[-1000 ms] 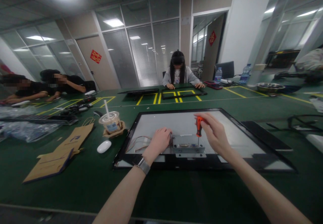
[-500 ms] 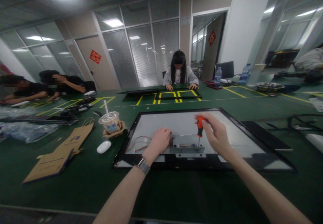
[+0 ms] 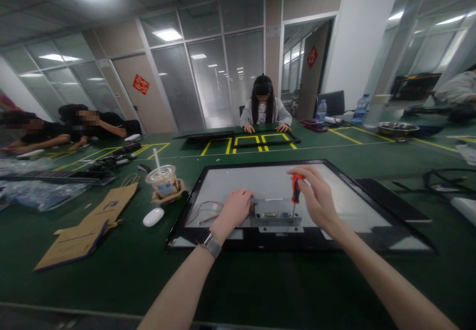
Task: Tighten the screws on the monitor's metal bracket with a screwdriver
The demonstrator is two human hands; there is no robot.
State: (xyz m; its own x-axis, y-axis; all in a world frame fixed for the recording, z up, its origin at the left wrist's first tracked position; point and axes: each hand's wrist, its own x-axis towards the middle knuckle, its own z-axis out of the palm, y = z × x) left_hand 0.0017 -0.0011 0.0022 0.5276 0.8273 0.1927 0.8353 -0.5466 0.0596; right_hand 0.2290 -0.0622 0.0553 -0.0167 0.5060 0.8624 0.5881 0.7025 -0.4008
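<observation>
A large flat display panel (image 3: pixel 223 181) with a black frame lies face down or up, I cannot tell which, on the green table. Near its front edge stands a metal bracket (image 3: pixel 277 206) with connector ports along it. My left hand (image 3: pixel 238 208) has its fingers bent around the bracket's left end; the fingertips are partly hidden. In my right hand (image 3: pixel 316 191) is an orange and black screwdriver (image 3: pixel 296 188), its handle pinched between thumb and fingers. The screwdriver's shaft points down to the bracket's right end. Thin wires (image 3: pixel 203 213) lie on the panel left of my left hand.
Left of the panel are a drink cup (image 3: pixel 163 181) in a cardboard holder, a white mouse (image 3: pixel 153 217) and brown paper bags (image 3: pixel 85 226). A black slab (image 3: pixel 390 198) lies to the right. Across the table a person (image 3: pixel 264 106) handles a black frame (image 3: pixel 266 139).
The screwdriver's handle has turned a little in my right fingers, and its tip stays at the bracket's right end. My left hand has kept its place.
</observation>
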